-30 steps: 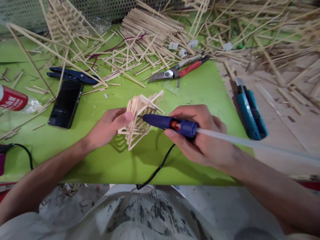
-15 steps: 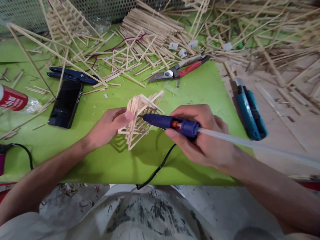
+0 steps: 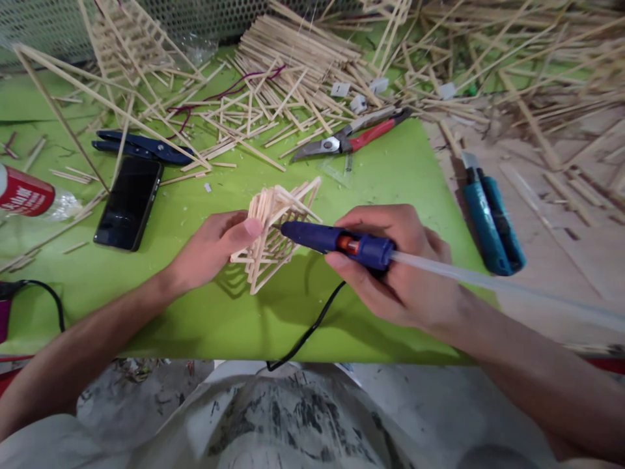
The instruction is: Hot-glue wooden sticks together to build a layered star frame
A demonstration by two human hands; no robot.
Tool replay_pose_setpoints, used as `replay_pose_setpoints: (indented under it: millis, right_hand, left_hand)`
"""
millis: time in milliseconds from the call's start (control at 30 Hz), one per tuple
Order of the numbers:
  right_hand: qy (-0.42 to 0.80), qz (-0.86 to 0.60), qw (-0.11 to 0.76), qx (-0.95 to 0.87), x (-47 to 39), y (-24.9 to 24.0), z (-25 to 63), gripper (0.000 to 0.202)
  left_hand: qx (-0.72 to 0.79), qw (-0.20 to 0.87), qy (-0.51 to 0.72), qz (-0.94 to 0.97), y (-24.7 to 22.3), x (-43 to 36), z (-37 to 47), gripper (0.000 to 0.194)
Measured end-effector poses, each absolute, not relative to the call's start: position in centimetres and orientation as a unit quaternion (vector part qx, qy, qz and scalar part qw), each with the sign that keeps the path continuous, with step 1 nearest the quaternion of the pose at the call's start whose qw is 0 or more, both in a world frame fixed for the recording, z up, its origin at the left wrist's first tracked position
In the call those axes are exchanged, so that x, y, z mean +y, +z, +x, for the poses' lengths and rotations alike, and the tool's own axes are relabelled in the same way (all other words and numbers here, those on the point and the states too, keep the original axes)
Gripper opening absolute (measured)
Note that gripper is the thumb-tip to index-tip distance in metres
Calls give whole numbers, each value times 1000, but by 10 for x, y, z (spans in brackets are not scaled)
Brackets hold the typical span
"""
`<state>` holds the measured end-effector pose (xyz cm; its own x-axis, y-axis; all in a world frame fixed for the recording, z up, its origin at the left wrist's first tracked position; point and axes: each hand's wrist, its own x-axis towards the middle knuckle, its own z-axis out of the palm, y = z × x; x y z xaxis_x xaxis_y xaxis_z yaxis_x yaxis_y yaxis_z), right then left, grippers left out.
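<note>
My left hand [image 3: 222,244] is closed on the left side of a small wooden stick frame [image 3: 278,241], built of thin sticks stacked in layers, and holds it tilted over the green table. Its thumb presses on the near sticks; the other fingers are mostly hidden behind. In my right hand [image 3: 410,267] is a dark blue glue gun [image 3: 336,241], wrapped by the fingers, with its tip pointing left at the frame. Whether the tip touches a stick I cannot tell. A long clear glue stick [image 3: 454,270] runs out of the gun's back, and a black cord [image 3: 312,329] hangs below.
On the green table [image 3: 195,319] lie a phone [image 3: 129,203], dark blue pliers [image 3: 141,148], red-handled pruning shears [image 3: 356,133] and a red-and-white bottle [image 3: 24,191]. Piles of wooden sticks [image 3: 297,49] fill the back. Two teal cutters [image 3: 491,218] rest at the right.
The glue gun and my right hand have shifted very slightly to the right. My left hand and the stick frame are nearly still.
</note>
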<state>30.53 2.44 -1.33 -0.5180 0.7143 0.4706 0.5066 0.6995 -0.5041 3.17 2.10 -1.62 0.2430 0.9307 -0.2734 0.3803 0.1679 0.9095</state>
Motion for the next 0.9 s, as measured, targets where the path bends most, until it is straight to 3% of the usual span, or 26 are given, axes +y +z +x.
replay_pose_setpoints:
  millis: [733, 900]
  right_hand:
    - [162, -360, 316, -863, 26, -15, 304, 26]
    - [156, -351, 346, -856, 26, -15, 303, 29]
  left_hand:
    - [550, 532, 270, 584, -19, 20, 29, 76]
    - [550, 530, 274, 584, -19, 20, 30, 77]
